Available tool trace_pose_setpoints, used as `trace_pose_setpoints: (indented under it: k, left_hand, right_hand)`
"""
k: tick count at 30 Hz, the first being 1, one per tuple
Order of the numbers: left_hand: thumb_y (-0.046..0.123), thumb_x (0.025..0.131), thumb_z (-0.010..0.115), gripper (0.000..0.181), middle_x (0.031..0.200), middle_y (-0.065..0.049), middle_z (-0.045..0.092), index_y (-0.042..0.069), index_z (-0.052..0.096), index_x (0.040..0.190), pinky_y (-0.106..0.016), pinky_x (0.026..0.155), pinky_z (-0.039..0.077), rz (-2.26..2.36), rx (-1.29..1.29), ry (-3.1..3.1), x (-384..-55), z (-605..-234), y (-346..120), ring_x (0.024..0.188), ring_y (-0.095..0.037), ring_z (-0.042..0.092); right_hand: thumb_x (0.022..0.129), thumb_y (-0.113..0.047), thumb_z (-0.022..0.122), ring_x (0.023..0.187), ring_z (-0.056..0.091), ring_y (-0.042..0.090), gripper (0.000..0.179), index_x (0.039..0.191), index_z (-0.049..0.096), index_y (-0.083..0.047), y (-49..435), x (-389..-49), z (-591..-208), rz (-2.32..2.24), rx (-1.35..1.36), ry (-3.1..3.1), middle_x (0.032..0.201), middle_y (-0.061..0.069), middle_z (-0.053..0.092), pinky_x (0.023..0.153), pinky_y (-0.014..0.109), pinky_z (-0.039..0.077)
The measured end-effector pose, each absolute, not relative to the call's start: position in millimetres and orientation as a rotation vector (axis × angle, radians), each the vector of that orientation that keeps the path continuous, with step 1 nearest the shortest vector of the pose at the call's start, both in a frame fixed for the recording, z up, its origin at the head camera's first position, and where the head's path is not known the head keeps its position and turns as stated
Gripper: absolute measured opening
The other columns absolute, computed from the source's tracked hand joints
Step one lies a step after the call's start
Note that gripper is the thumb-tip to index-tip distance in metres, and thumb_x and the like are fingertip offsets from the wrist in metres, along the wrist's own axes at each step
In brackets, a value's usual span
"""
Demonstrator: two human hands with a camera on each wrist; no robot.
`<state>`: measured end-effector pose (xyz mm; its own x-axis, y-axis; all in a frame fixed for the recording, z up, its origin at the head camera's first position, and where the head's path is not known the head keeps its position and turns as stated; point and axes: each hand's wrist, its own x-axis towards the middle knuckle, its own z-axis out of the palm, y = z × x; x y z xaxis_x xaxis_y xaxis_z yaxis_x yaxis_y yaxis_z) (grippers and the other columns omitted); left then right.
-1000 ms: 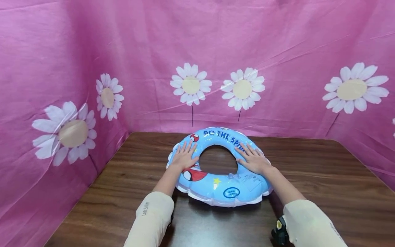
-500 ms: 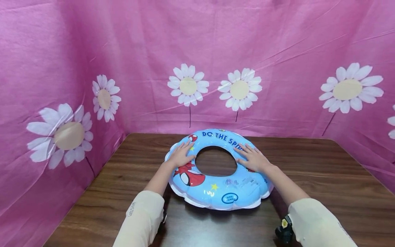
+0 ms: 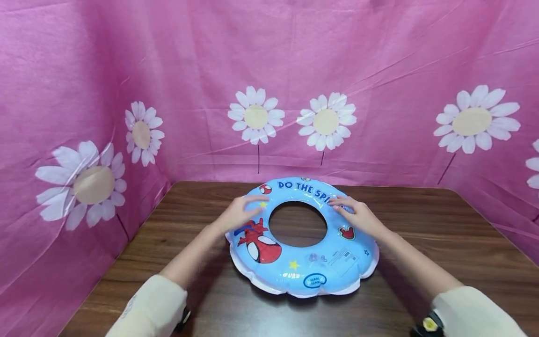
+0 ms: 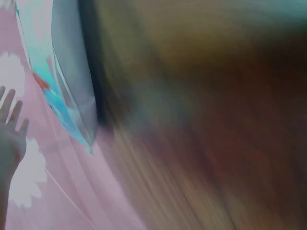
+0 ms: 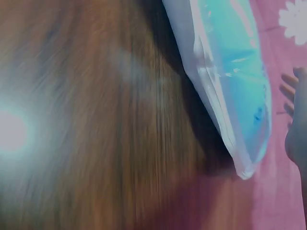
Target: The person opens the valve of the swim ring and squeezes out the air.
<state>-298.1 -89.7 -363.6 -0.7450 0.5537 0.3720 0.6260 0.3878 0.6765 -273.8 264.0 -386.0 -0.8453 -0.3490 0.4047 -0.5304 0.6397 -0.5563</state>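
Observation:
A light blue inflatable swim ring [image 3: 303, 262] with a white underside, red cartoon figures and blue lettering lies flat on the wooden table. Over its left side is my left hand [image 3: 236, 215], fingers extended and holding nothing; in the left wrist view this hand [image 4: 12, 139] appears apart from the ring [image 4: 57, 96]. My right hand [image 3: 358, 215] is over the right side, fingers loosely extended. The right wrist view has a gap between that hand [image 5: 298, 115] and the ring [image 5: 240, 81]. In the head view, contact at the fingertips is hard to judge.
The brown wooden table [image 3: 168, 234] extends around the ring on all sides. A pink curtain [image 3: 202, 56] printed with white daisies encloses the table at the back and sides. Both wrist views are partly blurred.
Both hands lay flat on the ring before; now they have risen off its sides, with the forearms spread wider. The ring sits flatter and slightly nearer, its shape rounder.

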Motion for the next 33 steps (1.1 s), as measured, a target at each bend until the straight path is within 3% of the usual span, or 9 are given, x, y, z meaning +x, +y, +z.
trace_pose_setpoints:
  k: [2,5,10,18,25,33]
  left_hand:
    - [0.027,0.089,0.062,0.039,0.126,-0.002,0.055,0.011,0.059,0.124,-0.035,0.097,0.036,-1.041,-1.307,-2.601,-279.9,-364.4,-83.7,0.118,-0.015,0.046]
    - [0.046,0.088,0.055,0.059,0.137,-0.002,0.045,0.011,0.048,0.135,-0.037,0.105,0.024,-0.606,-1.611,-2.603,-255.9,-373.0,-74.4,0.128,-0.018,0.035]
    - [0.061,0.087,0.042,0.078,0.149,0.000,0.025,0.014,0.027,0.146,-0.047,0.108,0.008,-0.134,-1.750,-2.536,-244.5,-394.5,-65.2,0.135,-0.026,0.020]
    - [0.063,0.089,0.034,0.078,0.152,0.001,0.015,0.020,0.011,0.149,-0.051,0.107,0.006,-0.120,-1.753,-2.516,-251.1,-423.2,-63.2,0.136,-0.025,0.015]
    - [0.064,0.089,0.030,0.075,0.150,0.002,0.020,0.020,0.014,0.149,-0.050,0.107,0.006,-0.131,-1.718,-2.498,-248.1,-430.1,-64.9,0.135,-0.022,0.018]
    - [0.065,0.090,0.025,0.073,0.152,0.004,0.013,0.025,0.007,0.149,-0.047,0.107,-0.003,-0.096,-1.754,-2.549,-248.2,-432.2,-62.1,0.137,-0.022,0.009]
  right_hand:
    - [0.089,-0.018,0.061,0.121,0.042,0.037,0.025,0.111,0.066,-0.006,263.8,-260.2,-381.5,0.839,0.899,-2.564,0.118,0.011,0.060,0.097,0.054,0.029]
    - [0.085,-0.026,0.064,0.117,0.046,0.036,0.034,0.113,0.065,-0.008,261.2,-240.8,-381.9,0.546,1.217,-2.452,0.119,0.006,0.060,0.095,0.052,0.032]
    - [0.084,-0.048,0.058,0.119,0.044,0.033,0.061,0.130,0.052,-0.009,254.8,-223.8,-399.6,0.317,1.488,-2.341,0.128,0.004,0.053,0.099,0.049,0.026]
    - [0.085,-0.057,0.049,0.125,0.036,0.037,0.071,0.139,0.041,-0.013,251.3,-221.1,-435.8,0.373,1.413,-2.412,0.137,0.008,0.044,0.101,0.055,0.017]
    - [0.084,-0.057,0.051,0.125,0.035,0.029,0.069,0.140,0.040,-0.018,247.7,-219.8,-443.6,0.279,1.341,-2.437,0.134,0.004,0.044,0.101,0.056,0.016]
    - [0.086,-0.058,0.049,0.124,0.036,0.028,0.067,0.138,0.041,-0.016,248.1,-218.0,-442.0,0.155,1.345,-2.410,0.132,0.005,0.044,0.100,0.058,0.017]
